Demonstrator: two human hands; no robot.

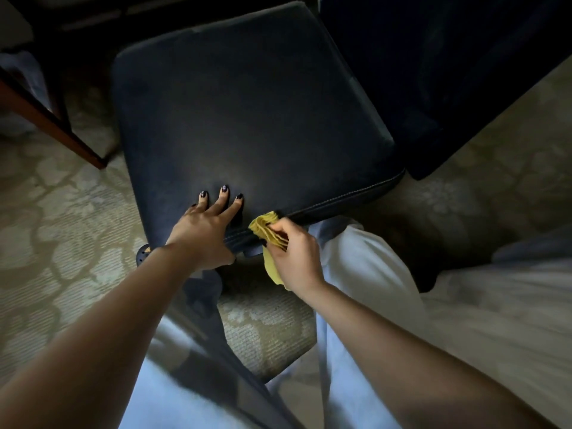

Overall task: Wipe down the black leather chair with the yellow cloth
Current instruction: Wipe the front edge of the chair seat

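The black leather chair (253,113) fills the middle of the view, its square seat tilted like a diamond and its backrest rising at the upper right. My left hand (205,226) rests on the seat's near corner, fingers spread straight over the top and the thumb down the side. My right hand (295,253) grips the folded yellow cloth (266,229) and presses it against the seat's stitched front edge, just right of my left hand. A tail of the cloth hangs below my palm.
A pale patterned carpet (62,227) covers the floor. A wooden furniture leg (46,119) slants at the left. My legs in light trousers (356,274) stand close against the chair's near corner. Dark furniture lies behind the chair at the top.
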